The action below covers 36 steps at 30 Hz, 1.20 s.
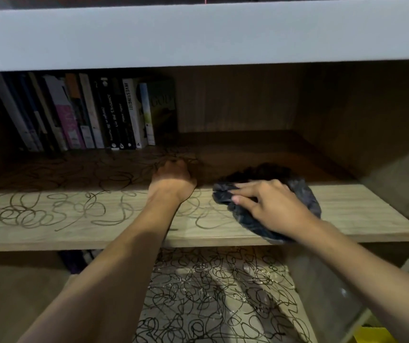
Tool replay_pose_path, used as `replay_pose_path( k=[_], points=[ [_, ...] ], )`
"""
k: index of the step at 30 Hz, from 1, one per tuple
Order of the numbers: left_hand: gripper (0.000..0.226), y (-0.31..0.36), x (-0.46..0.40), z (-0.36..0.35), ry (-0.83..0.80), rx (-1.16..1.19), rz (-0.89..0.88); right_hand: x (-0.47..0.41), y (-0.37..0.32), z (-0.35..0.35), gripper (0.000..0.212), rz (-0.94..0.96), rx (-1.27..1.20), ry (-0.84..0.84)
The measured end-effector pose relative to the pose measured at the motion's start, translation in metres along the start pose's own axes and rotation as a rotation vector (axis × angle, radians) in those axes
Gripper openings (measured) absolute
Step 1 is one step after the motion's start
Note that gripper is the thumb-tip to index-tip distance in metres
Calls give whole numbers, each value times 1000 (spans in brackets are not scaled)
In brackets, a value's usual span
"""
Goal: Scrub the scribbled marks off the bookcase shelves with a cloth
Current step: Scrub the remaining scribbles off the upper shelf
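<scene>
A wooden bookcase shelf (361, 214) runs across the middle of the head view. Black scribbled marks (50, 214) cover its left half and centre; its right part shows bare wood. My right hand (270, 204) presses a dark crumpled cloth (307, 194) onto the shelf right of centre, fingers spread over it and pointing left. My left hand (172, 175) rests on the shelf among the scribbles, reaching into the shadow; its fingers are hidden. The lower shelf (285, 288) below carries dense black scribbles (210, 293).
Several upright books (87, 115) stand at the back left of the shelf. A thick white shelf board (198, 33) overhangs above. The bookcase's side wall (384, 149) closes the right end. Something yellow (371, 334) lies at the bottom right.
</scene>
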<state>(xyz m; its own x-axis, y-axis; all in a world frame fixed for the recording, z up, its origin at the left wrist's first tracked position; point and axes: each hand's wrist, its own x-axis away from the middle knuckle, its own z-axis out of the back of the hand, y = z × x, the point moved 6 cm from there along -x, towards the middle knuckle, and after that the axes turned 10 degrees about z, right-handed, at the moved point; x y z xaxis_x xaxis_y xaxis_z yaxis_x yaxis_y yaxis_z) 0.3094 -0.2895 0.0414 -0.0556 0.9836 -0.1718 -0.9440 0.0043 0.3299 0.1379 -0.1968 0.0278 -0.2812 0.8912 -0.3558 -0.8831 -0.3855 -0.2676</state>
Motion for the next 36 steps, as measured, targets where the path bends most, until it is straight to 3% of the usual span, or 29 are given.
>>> replay_pose_path(
  k=[5,10,15,19,24,27,30,34,36],
  points=[
    [39,-3,7,0,-15,32,7,-33,56,16,31,-238,128,-96],
    [38,-2,6,0,-9,16,-11,14,-13,5,33,45,-30,-54],
    [37,-3,9,0,-22,26,-3,-25,38,19,33,-155,116,-174],
    [36,-3,7,0,-8,18,-5,8,5,10,34,70,18,-124],
    [36,-3,6,0,4,24,-17,-12,64,30,31,-193,39,-134],
    [37,-3,3,-2,18,10,-19,-4,24,11,31,-94,26,-55],
    [38,-3,2,-2,8,4,-7,19,-10,5,34,84,-53,-99],
    [38,-4,12,-2,6,1,6,-8,34,17,34,-187,-56,-83],
    [39,-4,18,-3,3,-10,-5,-9,21,9,34,-143,32,-66]
  ],
)
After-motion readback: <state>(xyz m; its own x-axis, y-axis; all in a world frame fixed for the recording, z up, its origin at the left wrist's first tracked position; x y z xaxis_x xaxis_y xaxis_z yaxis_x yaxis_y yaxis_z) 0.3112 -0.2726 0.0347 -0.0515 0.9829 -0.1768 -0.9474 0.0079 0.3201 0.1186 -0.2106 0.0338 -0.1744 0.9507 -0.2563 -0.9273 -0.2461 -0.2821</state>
